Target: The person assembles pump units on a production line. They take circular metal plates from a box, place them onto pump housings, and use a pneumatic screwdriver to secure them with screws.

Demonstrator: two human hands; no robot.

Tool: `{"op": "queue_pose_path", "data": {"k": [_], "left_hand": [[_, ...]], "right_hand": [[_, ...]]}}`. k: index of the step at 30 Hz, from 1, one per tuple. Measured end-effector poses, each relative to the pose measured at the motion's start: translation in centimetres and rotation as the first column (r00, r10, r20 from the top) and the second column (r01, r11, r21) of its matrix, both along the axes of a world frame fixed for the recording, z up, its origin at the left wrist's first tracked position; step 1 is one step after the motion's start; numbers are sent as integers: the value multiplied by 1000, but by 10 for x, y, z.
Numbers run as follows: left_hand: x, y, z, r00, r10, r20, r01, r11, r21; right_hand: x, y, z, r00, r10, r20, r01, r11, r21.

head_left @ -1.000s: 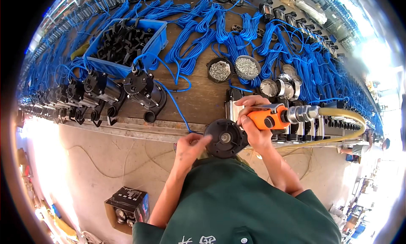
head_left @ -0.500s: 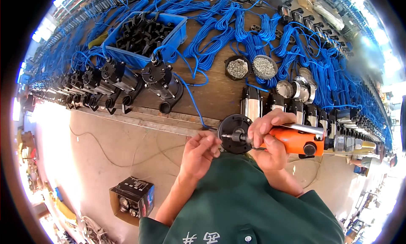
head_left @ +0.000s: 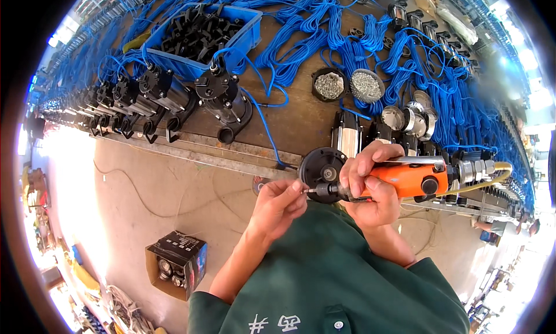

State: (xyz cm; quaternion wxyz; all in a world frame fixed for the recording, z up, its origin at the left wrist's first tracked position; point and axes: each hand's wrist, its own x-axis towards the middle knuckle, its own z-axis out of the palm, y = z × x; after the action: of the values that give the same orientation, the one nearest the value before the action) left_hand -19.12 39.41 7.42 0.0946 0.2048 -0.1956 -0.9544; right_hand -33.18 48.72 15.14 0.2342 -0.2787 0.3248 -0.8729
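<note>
My right hand (head_left: 373,186) is wrapped round an orange air screwdriver (head_left: 405,180) with a silver lever on top; its bit points left. At the bit's tip, my left hand (head_left: 279,206) is closed in a pinch of thumb and fingers. Whatever small thing sits between them is too small to make out. Just behind the bit is the black round end of a pump (head_left: 315,166), facing me at the bench edge, its lower part partly covered by the tool. A blue cable (head_left: 266,128) runs along the bench near it.
Two round bowls of small metal parts, one dark (head_left: 329,86) and one grey (head_left: 367,86), stand beyond the pump. A blue crate (head_left: 249,41) holds black parts. Upright pumps (head_left: 223,99) line the bench at left. A carton (head_left: 176,264) is on the floor.
My left fingers have come right to the tip of the bit and pinched together there. The screwdriver has tilted slightly, and its yellow hose now shows as a bend.
</note>
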Motion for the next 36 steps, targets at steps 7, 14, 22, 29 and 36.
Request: {"op": "queue_pose_path", "data": {"k": [7, 14, 22, 29, 36], "left_hand": [[3, 15, -8, 987, -110, 119, 115, 993, -35], [-2, 24, -10, 994, -45, 100, 57, 991, -118], [2, 22, -11, 992, -59, 107, 59, 998, 3], [3, 17, -19, 972, -18, 236, 187, 669, -719], [8, 14, -28, 975, 130, 180, 42, 689, -724]], "right_hand": [[4, 17, -10, 997, 54, 58, -59, 996, 74], [7, 24, -17, 987, -39, -153, 71, 975, 209], [5, 23, -14, 993, 5, -119, 9, 993, 118], [4, 24, -30, 931, 96, -353, -3, 967, 255], [14, 16, -28, 905, 165, -392, -6, 927, 376]]}}
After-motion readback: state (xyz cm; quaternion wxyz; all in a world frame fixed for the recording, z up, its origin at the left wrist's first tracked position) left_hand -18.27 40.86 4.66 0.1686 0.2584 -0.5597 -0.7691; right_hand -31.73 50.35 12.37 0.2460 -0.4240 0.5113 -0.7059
